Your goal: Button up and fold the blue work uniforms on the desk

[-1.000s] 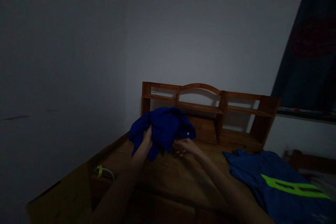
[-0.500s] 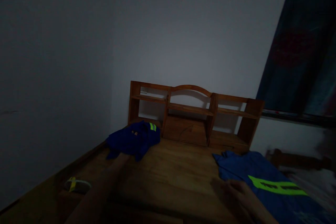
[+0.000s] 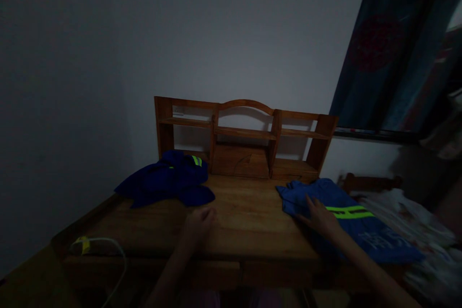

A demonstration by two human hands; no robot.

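Note:
My left hand (image 3: 199,221) is over the desktop (image 3: 249,224), just in front of a crumpled dark-blue garment (image 3: 155,180) with a small yellow-green reflective patch. Its fingers are curled in, and I see nothing in them. My right hand (image 3: 320,216) has its fingers spread over the left part of a blue work jacket (image 3: 361,231), which lies flat at the right side. A yellow-green reflective stripe crosses the jacket, with pale lettering below it. The room is dim, so fine detail is lost.
A wooden shelf unit (image 3: 243,137) stands along the desk's back edge against the wall. At the front left lies a pale cable (image 3: 108,239) with a yellow tag (image 3: 85,244). White bedding (image 3: 407,221) and a dark curtained window (image 3: 375,57) are to the right.
My left hand has let go of the dark-blue garment and moved right and toward me. My right hand has moved onto the jacket and spread its fingers. The view has shifted right.

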